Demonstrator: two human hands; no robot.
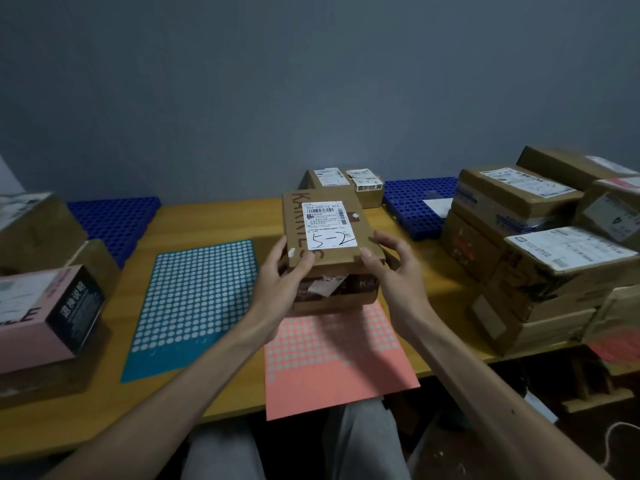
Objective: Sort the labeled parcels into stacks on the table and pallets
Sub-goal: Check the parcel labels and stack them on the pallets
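The left hand [277,282] and right hand [391,271] grip the near corners of the parcel marked 5-2 [325,233], thumbs on top, fingers curled round its sides. It sits over a second brown box [332,296] on the pink dotted mat [339,358]. It is best squared edge to edge, label up, before release.

1. The parcel [329,237] reads to me as matt brown cardboard, with a smooth white paper label [325,223] stuck on top.
2. The tabletop [221,216] looks like smooth yellowish wood with a faint sheen.
3. The teal mat [194,306] and pink sheet [339,368] near the front edge look thin and matt, printed with pale dots.
4. The far-left pallet [114,216] and far-right pallet [412,202] look like hard blue perforated plastic.
5. The stacked parcels [519,271] at the right edge are dull cardboard, with paper labels.
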